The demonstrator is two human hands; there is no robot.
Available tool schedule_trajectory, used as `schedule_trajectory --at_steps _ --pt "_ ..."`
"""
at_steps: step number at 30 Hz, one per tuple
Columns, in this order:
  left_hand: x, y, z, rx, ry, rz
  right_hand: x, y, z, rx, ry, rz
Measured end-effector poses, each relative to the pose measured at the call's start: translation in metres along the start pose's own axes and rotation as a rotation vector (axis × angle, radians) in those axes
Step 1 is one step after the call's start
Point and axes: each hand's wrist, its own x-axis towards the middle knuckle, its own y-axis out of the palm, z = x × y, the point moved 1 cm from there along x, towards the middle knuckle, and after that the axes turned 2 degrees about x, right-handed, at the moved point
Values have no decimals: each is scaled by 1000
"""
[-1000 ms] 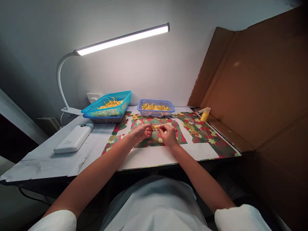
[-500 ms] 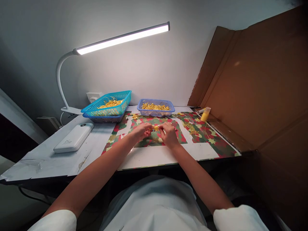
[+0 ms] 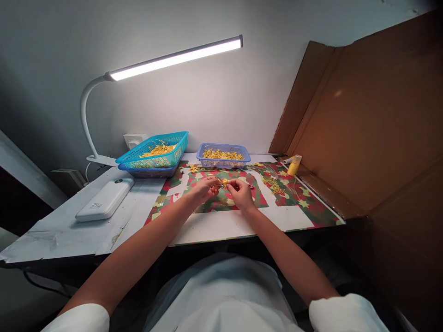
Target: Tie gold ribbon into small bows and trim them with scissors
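Between my hands, above the patterned mat [image 3: 235, 203], is a small yellow ribbon bow [image 3: 224, 182] with a shiny bit below it. My left hand [image 3: 206, 188] pinches it from the left, thumb and forefinger pressed together. From the right, the fingertips of my right hand [image 3: 241, 192] close on the bow's edge. The fingers partly cover it, so its full shape is hidden. Behind my hands, a purple-blue basket [image 3: 223, 162] holds a heap of gold ribbon pieces [image 3: 221, 154].
A turquoise basket [image 3: 178, 152] of yellow ribbon pieces rests on a blue basket at the left. Nearer lies a white power bank [image 3: 104, 200]. Gold cords [image 3: 273, 185] and a yellow-filled bottle [image 3: 294, 165] are at the right, beside a cardboard wall [image 3: 374, 120]. A lit lamp [image 3: 176, 59] hangs above.
My right fingers have shifted slightly and now pinch the bow's right edge, showing more of the bow. My left hand stays nearly in place. The whole view has moved slightly.
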Motion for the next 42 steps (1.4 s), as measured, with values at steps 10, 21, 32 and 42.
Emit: schedule_trajectory --at_steps 10,21,32,42 --pt "4 -1 2 -5 46 -23 -1 -5 10 -159 -167 -37" --pt "8 -5 4 59 43 -56 0 -12 10 -417 -406 -5" --pt "6 -6 4 81 4 -44 1 -7 4 -301 -294 22" --pt "3 -1 3 12 87 0 3 2 -4 262 215 38"
